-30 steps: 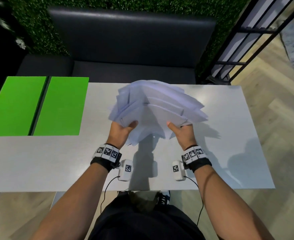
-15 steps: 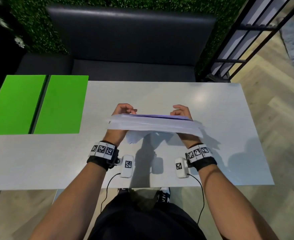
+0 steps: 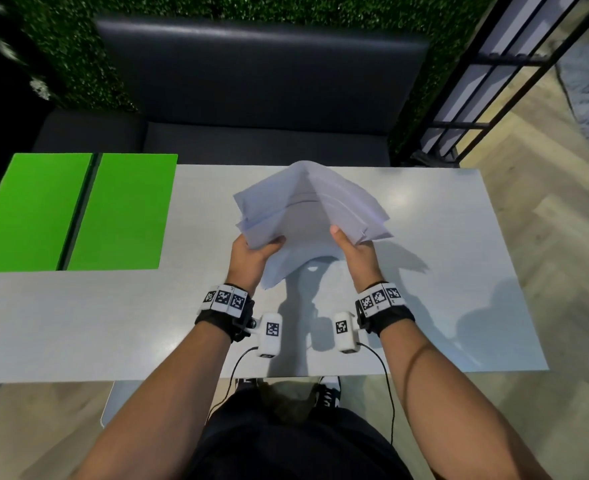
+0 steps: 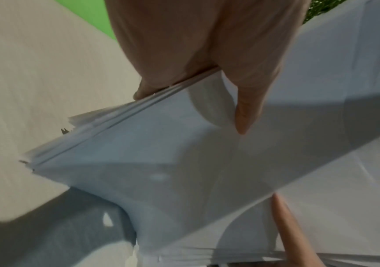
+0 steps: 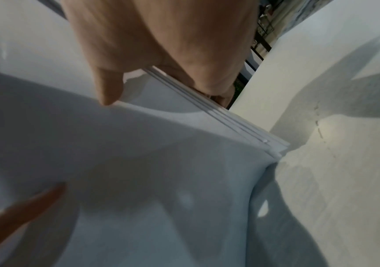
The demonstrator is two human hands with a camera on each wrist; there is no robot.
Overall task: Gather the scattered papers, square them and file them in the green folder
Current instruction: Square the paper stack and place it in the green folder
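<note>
A loose stack of white papers is held above the middle of the grey table, tilted up with its sheets uneven at the edges. My left hand grips its near left edge, thumb on top; the left wrist view shows the stack's edge pinched by my left hand. My right hand grips the near right edge the same way, and the right wrist view shows my right hand on the papers. The green folder lies open and flat at the table's far left.
A dark bench seat stands behind the table against a green hedge wall. A black metal rack stands at the far right. Wood floor runs along the table's right side.
The stack stood on edge on the table half a second ago. Now both hands have lifted and tilted it back up, with its face toward me and sheets less fanned than one second ago.
</note>
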